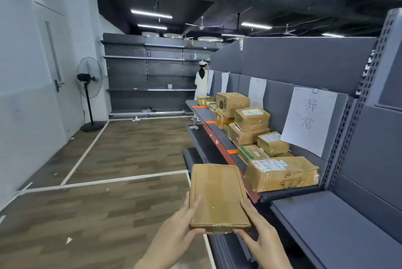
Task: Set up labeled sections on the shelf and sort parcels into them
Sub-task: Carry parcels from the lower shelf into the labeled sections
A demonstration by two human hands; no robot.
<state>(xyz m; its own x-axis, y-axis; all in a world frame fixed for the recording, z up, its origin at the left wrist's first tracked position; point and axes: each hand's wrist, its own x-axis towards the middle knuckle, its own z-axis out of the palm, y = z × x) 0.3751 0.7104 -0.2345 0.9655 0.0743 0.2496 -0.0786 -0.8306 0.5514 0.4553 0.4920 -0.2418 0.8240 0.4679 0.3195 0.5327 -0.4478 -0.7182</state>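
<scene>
I hold a flat brown cardboard parcel (217,194) level in front of me, just left of the grey shelf (326,214). My left hand (180,225) grips its near left corner and my right hand (258,229) grips its near right corner. On the shelf to the right lie several taped cardboard parcels (280,173), stacked in a row. A white paper label (309,120) with handwritten characters hangs on the shelf's back panel above them. More paper labels (256,90) hang further along.
Orange tape markers (231,151) divide the shelf's front edge. A person in white (201,83) stands at the far end by dark empty shelving (148,75). A standing fan (89,92) is at the left wall. White tape lines (104,180) cross the wooden floor.
</scene>
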